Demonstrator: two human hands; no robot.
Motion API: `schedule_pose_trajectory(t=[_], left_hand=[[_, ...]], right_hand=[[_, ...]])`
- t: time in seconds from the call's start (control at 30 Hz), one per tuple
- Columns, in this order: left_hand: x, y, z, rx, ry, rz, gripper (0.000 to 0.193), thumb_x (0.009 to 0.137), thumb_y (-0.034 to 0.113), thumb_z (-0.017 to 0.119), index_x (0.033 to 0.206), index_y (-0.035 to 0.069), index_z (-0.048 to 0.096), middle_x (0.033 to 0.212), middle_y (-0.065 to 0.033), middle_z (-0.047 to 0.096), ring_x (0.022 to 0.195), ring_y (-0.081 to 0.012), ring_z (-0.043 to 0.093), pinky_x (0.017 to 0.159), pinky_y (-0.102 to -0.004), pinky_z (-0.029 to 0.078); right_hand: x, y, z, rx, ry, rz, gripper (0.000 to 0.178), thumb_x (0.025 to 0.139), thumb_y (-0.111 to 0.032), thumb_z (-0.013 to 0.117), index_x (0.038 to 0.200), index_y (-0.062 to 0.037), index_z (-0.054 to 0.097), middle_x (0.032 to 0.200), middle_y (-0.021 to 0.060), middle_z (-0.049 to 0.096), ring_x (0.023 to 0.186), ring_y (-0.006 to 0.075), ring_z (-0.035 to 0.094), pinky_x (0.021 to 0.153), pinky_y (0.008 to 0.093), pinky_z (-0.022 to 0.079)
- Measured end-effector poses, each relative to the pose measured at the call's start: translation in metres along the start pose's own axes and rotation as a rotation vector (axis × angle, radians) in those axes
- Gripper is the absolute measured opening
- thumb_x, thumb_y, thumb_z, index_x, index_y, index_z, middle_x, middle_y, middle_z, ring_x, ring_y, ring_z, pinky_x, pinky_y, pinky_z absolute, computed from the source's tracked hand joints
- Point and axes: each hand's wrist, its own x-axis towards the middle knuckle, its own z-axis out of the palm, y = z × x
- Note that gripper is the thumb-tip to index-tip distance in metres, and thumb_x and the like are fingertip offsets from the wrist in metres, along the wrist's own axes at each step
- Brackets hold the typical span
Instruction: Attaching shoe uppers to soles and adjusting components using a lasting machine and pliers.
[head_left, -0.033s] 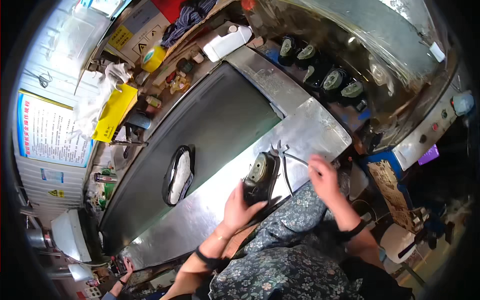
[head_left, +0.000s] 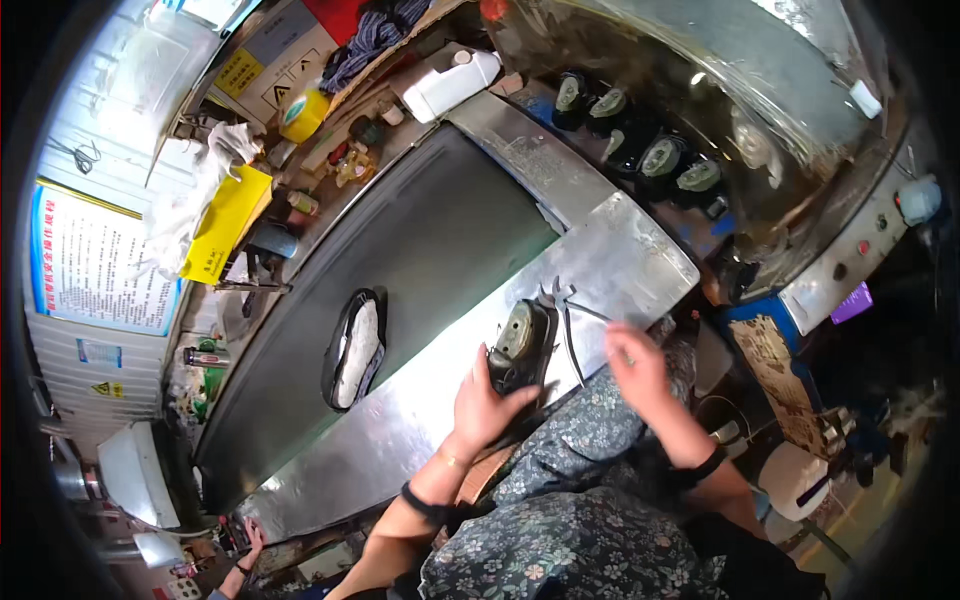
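My left hand grips the near end of a black shoe, thumb on one side and fingers on the other. A greenish shoe last with small holes shows in its top. Beside the shoe, a pair of pincers lies on the metal tabletop, jaws pointing away and handles spread. My right hand hovers by the end of one handle, fingers curled in; whether anything is between them is hidden. Another black shoe with a pale white face turned up rests on the dark green surface to the left.
Several black shoes on lasts stand at the back right. A white jug sits by the far corner, and a yellow box on the cluttered left ledge. Another person's hand touches the table's far left end.
My right hand has moved slightly left and toward me, beside the pincers' handle. The shoe and the pincers have hardly moved.
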Motion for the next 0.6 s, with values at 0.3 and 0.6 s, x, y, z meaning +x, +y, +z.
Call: schedule_pose_trajectory(t=[0.3, 0.6], left_hand=[[-0.008, 0.03, 0.013, -1.634, -0.418, -0.458, 0.043, 0.098, 0.04, 0.053, 0.126, 0.007, 0.055, 0.114, -0.0087, 0.065, 0.1, -0.0228, 0.064, 0.089, -0.0376, 0.051], [-0.067, 0.076, 0.011, -1.201, -0.952, 0.165, 0.045, 0.097, 0.009, 0.056, 0.137, -0.005, 0.043, 0.127, -0.0183, 0.058, 0.117, -0.0254, 0.057, 0.103, -0.0384, 0.043]], right_hand=[[-0.056, -0.131, 0.038, 0.821, -0.084, 0.378, 0.08, 0.091, -0.018, 0.067, 0.152, -0.0019, 0.018, 0.149, 0.0111, 0.037, 0.125, 0.0144, 0.045, 0.108, 0.0292, 0.034], [-0.169, -0.183, -0.197, 0.184, 0.489, 0.168, 0.063, 0.073, -0.013, 0.075, 0.133, -0.005, 0.057, 0.134, 0.0114, 0.055, 0.123, 0.017, 0.05, 0.104, 0.0334, 0.037]])
